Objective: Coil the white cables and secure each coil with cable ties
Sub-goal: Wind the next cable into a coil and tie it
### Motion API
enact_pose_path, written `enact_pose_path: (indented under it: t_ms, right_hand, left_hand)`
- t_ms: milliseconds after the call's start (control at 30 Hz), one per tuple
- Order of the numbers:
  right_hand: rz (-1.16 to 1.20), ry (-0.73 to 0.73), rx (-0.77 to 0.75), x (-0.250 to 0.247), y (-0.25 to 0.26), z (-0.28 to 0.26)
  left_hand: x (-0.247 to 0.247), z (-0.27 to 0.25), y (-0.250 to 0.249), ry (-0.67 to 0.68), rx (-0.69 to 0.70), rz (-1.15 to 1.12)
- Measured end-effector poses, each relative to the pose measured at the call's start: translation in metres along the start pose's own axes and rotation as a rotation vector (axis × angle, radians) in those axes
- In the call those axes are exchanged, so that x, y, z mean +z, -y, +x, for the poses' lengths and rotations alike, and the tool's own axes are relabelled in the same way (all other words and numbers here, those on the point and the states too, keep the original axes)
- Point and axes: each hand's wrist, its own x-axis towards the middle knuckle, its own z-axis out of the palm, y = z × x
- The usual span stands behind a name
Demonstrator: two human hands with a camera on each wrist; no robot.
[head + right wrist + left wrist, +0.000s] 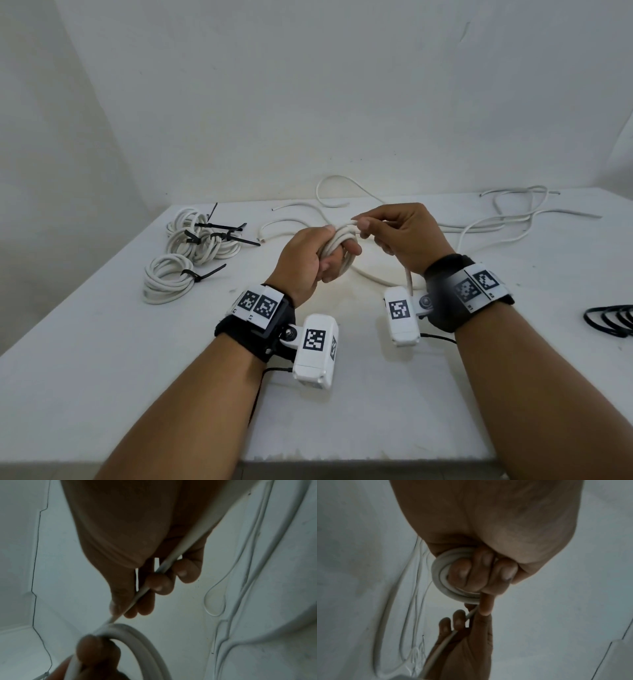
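While the left hand (305, 260) is curling its grip round a small coil of white round cable (337, 241) above the white worktop (376, 394), the right hand (400, 233) is pinching the cable's free length.

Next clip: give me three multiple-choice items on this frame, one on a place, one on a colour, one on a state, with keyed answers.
1. Where do the tied coils lie on the table?
A. far left
B. near right
C. front edge

2. What colour are the ties on them?
A. white
B. black
C. red

3. What is the left hand doing?
A. lying flat on the table
B. gripping a coil
C. holding a tie

Answers: 1 A, they sit left of both hands. 2 B, dark straps cross the white loops. 3 B, its fingers curl round the coil while the right hand pinches the cable's tail.
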Motion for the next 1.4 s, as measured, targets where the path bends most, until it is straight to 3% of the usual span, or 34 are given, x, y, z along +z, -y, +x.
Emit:
enact_pose_path:
  t_ms: [233, 433, 567, 667, 767, 967, 1167, 1400]
  right_hand:
    - [-0.072, 0.077, -0.042, 0.026, 0.001, -0.003]
    - [0.203, 0.128, 0.013, 0.032, 0.013, -0.010]
    - [0.162, 0.005, -0.069, 0.029, 0.007, -0.005]
    - [0.042, -0.076, -0.090, 0.020, 0.005, -0.002]
    - [-0.131, -0.042, -0.079, 0.016, 0.004, -0.002]
    - [-0.378, 0.122, -0.100, 0.021, 0.003, -0.002]
    - [-0.411, 0.144, -0.119, 0.042, 0.008, -0.002]
    - [-0.494, 0.255, 0.057, 0.041, 0.013, 0.000]
  left_hand:
    - [-0.003, 0.004, -0.005, -0.119, 0.095, -0.339]
    - [-0.003, 0.006, -0.003, -0.077, 0.101, -0.563]
    - [-0.001, 0.006, -0.004, -0.054, 0.068, -0.517]
    - [-0.008, 0.008, -0.003, -0.066, -0.033, -0.271]
    - [-0.019, 0.009, 0.002, -0.114, -0.156, -0.051]
    - [-0.004, 0.011, 0.002, -0.285, -0.254, -0.309]
    - [-0.002, 0.012, -0.005, -0.550, -0.128, -0.600]
    - [0.003, 0.011, -0.001, -0.474, -0.028, -0.675]
